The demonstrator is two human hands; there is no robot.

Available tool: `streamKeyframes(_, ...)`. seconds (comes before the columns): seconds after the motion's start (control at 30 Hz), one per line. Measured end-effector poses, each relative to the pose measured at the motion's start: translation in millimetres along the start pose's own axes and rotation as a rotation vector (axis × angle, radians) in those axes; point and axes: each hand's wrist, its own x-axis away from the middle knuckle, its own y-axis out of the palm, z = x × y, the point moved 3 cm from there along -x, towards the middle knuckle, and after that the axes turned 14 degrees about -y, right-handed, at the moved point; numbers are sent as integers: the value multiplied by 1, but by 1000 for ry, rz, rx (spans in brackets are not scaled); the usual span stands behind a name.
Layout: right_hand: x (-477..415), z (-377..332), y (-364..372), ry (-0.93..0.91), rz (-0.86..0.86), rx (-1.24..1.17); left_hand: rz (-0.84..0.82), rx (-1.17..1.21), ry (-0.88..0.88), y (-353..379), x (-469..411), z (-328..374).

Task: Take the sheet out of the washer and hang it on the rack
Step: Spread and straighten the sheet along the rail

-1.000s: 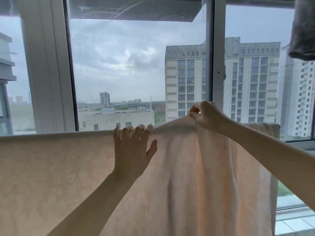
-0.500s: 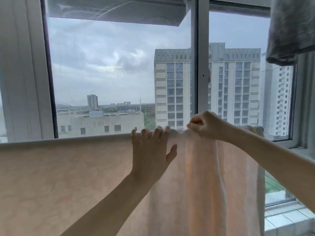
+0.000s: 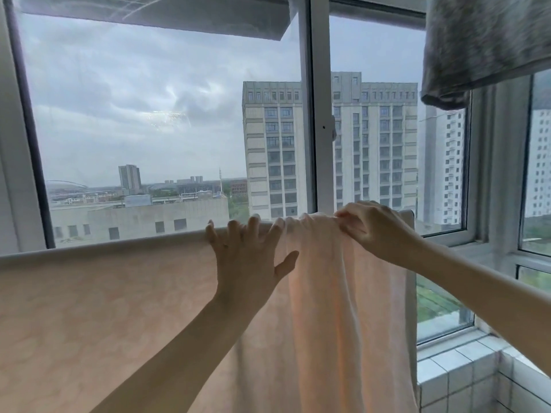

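Pale peach cloth sheet (image 3: pixel 89 308): thin and soft, with a faint blotchy pattern. It hangs over the top bar in front of the window. The left stretch lies flat and smooth; the right part is gathered into long, loose vertical folds.
Slim pale metal rack (image 3: pixel 408 212): almost wholly covered by the sheet. Only the right end of the straight bar shows, just past the cloth's edge.
Left hand (image 3: pixel 244 257): palm flat against the smooth cloth, fingers straight and spread wide, tips resting over the top fold, thumb out to the side. It grips nothing.
Right hand (image 3: pixel 375 231): fingers curled, pinching a bunched ridge of the sheet at the bar, just beside the left hand's fingertips.
Mottled grey fabric (image 3: pixel 483 46): heavy-looking cloth with a hemmed lower edge, hanging in the upper right corner, well apart from the sheet.
White window frame (image 3: pixel 319 114): smooth upright bars between glass panes.
White tiled ledge (image 3: pixel 456 371): glossy square tiles, low on the right.
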Motion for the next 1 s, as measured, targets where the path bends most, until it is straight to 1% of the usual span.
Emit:
streamKeyframes(0.1, -1, -4, -1, -26, 43, 28, 11, 23, 11, 0, 1, 1)
streamKeyframes(0.23, -4, -9, 4, -13, 38, 69, 23, 38, 13, 0, 2, -2)
streamKeyframes(0.33, -6, -9, 3, 17, 87, 44, 28, 38, 22, -1, 4, -4)
streamKeyframes(0.5, -22, 0, -2, 41, 96, 61, 10, 47, 14, -2, 5, -3)
streamKeyframes(0.57, -27, 13, -16, 109, 167, 132, 17, 51, 11, -2, 5, -5)
streamKeyframes(0.63, -25, 33, -31, 220, 209, 184, 25, 59, 14, -1, 4, -7)
streamKeyframes(0.67, -20, 41, -35, 271, 180, 199, 27, 62, 15, -1, 5, -8)
streamKeyframes(0.73, -9, 47, -33, 316, 55, 220, 28, 65, 16, -1, 4, -8)
streamKeyframes(0.77, -5, 44, -30, 300, 24, 223, 26, 65, 15, -1, 4, -8)
streamKeyframes(0.9, -3, 10, -24, 112, 90, 111, 22, 52, 10, 2, 2, -8)
streamKeyframes(1.0, -6, -17, -11, 3, 49, 51, 23, 42, 12, 4, 2, -8)
